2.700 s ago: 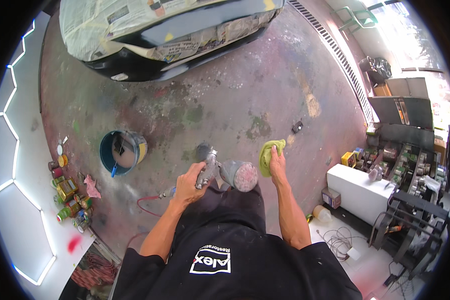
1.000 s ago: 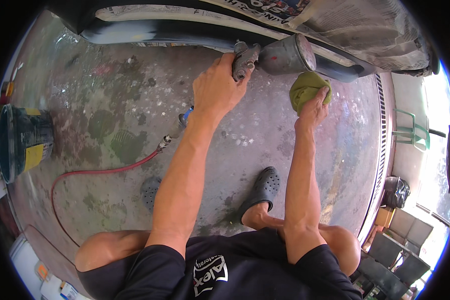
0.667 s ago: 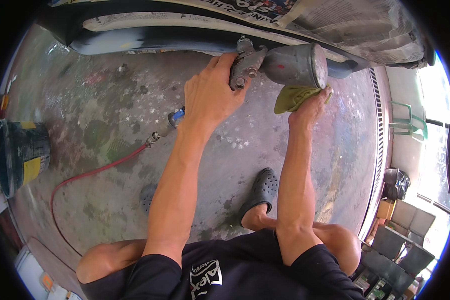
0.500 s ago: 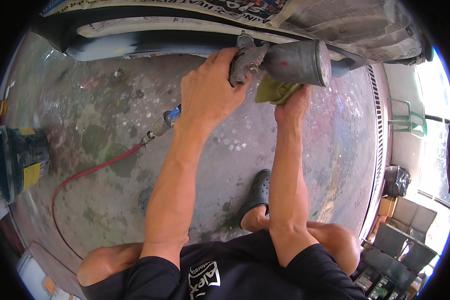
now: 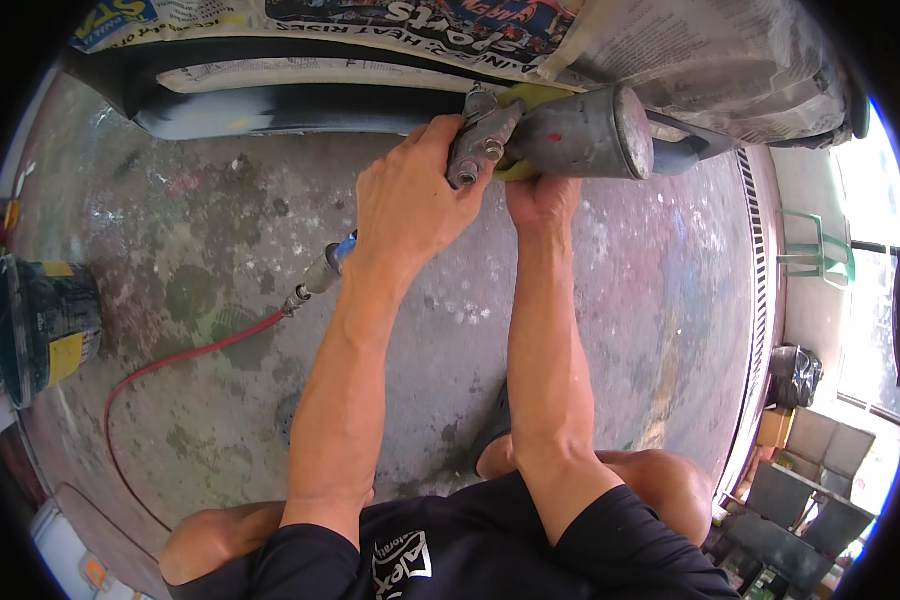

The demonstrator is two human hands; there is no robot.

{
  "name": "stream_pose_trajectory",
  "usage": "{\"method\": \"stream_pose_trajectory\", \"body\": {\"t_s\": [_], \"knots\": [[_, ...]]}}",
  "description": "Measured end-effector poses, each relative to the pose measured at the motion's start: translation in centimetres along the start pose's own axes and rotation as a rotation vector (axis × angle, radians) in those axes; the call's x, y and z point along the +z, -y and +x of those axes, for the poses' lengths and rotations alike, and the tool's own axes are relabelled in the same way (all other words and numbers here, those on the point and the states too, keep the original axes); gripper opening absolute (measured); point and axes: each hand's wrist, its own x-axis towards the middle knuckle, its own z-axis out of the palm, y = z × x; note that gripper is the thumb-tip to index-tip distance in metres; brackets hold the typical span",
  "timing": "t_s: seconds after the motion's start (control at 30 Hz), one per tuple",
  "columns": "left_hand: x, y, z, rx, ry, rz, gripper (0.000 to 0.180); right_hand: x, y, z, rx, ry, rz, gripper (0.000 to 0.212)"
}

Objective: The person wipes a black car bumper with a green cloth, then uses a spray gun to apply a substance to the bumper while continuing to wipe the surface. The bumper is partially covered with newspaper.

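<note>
My left hand [image 5: 410, 190] is closed round the grip of a spray gun [image 5: 483, 142], which lies tilted with its grey, paint-stained cup [image 5: 585, 135] pointing right. A red spot marks the cup's side. My right hand [image 5: 543, 203] reaches up under the cup, holding an olive-green cloth [image 5: 535, 94] that shows above and below the joint between cup and gun. Most of the right fingers are hidden behind the cup. Just beyond the gun is a car bumper [image 5: 330, 110], glossy black with a pale grey patch at its left end.
Newspaper masking [image 5: 670, 60] covers the car's body above the bumper. A red air hose [image 5: 185, 354] runs from a connector [image 5: 317, 273] below my left hand across the stained floor. A dark bucket [image 5: 50, 325] stands at left, a green chair [image 5: 818, 250] at right, near a floor grate [image 5: 755, 240].
My right hand has moved left with the cloth, from under the cup's middle to its joint with the gun. The gun has shifted slightly left and nearer to me.
</note>
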Motion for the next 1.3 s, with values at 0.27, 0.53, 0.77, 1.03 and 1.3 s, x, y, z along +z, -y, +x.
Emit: {"method": "stream_pose_trajectory", "body": {"t_s": [0.27,0.53,0.77,1.03,1.3], "knots": [[-0.1,-0.1,0.6,-0.002,-0.021,-0.021,0.048,1.1,-0.5,-0.4,-0.064,0.003,0.032,0.049],[0.3,-0.1,0.9,-0.017,-0.002,-0.038,0.047,1.4,-0.8,-0.5,-0.094,-0.002,0.073,0.048],[0.5,-0.3,0.9,0.001,0.010,-0.050,0.048,0.0,-0.1,0.2,-0.280,-0.151,-0.080,0.043],[1.4,-1.0,1.3,0.004,0.024,-0.091,0.048,-1.2,-0.7,1.9,-0.126,-0.110,-0.027,0.042],[1.8,-0.8,1.0,-0.011,0.023,-0.128,0.048,-0.8,-1.1,1.4,-0.158,-0.042,-0.105,0.040]]}}
